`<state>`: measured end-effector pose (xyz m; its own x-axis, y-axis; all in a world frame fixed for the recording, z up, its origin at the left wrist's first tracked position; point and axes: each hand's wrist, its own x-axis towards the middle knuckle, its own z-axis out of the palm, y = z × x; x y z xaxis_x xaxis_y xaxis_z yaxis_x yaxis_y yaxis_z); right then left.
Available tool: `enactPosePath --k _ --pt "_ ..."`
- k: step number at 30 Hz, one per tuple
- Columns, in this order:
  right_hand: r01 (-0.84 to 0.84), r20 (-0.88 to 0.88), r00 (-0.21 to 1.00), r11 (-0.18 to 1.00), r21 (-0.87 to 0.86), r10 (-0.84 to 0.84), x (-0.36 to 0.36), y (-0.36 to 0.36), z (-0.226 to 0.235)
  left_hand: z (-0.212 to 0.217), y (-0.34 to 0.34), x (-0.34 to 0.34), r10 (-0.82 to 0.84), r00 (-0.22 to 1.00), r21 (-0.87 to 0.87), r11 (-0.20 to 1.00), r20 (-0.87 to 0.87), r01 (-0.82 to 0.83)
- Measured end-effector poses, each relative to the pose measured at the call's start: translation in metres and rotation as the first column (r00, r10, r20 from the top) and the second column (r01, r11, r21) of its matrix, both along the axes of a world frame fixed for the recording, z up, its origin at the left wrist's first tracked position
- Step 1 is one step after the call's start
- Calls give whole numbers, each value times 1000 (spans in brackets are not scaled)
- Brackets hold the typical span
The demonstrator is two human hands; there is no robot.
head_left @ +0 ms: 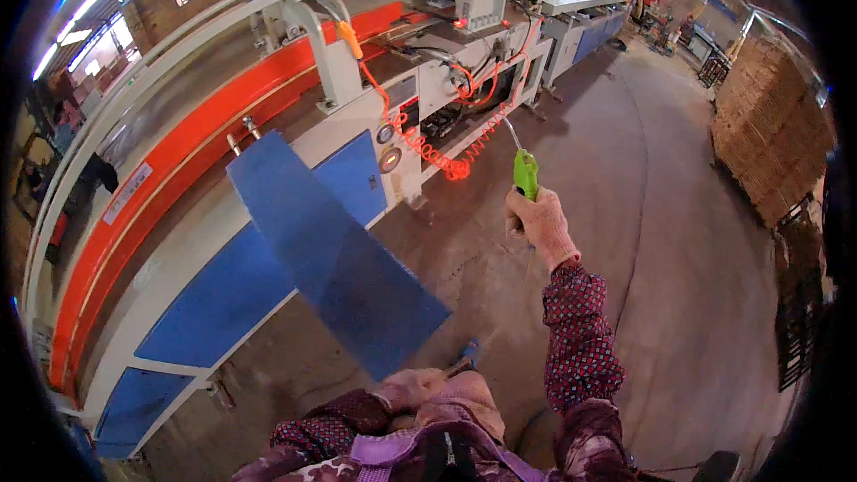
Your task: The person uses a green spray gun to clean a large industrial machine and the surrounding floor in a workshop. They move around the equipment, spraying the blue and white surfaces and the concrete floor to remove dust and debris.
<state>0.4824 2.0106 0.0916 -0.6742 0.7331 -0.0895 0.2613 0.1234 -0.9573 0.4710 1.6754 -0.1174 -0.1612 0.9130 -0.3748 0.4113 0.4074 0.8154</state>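
My right hand, in a pale knitted glove, is wrapped round a green air blow gun. The gun's thin metal nozzle points up and away, toward the machine. My left hand, also in a pale glove, is low in front of my body, close to the near end of a blue panel. Its fingers are not clear enough to show whether they hold anything. The panel slants out from the machine, with two metal rods at its far end.
A long white-and-blue machine with an orange-red rail runs along the left. A coiled orange air hose hangs from its front. Stacked brown sheets stand at the right, above a dark slatted rack. Concrete floor lies between.
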Motion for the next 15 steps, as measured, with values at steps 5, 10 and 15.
enactPosePath --k 5,10,15 --pt "39 81 996 995 -93 -31 24 65 -59 -32 14 -21 300 954 11 954 -26 -300" --pt "279 207 960 593 -755 -188 137 63 -201 24 71 -15 177 959 -326 914 -220 -243" --pt "-160 500 865 930 330 -28 324 -16 -335 -39 90 -7 105 935 -493 827 -338 -271"
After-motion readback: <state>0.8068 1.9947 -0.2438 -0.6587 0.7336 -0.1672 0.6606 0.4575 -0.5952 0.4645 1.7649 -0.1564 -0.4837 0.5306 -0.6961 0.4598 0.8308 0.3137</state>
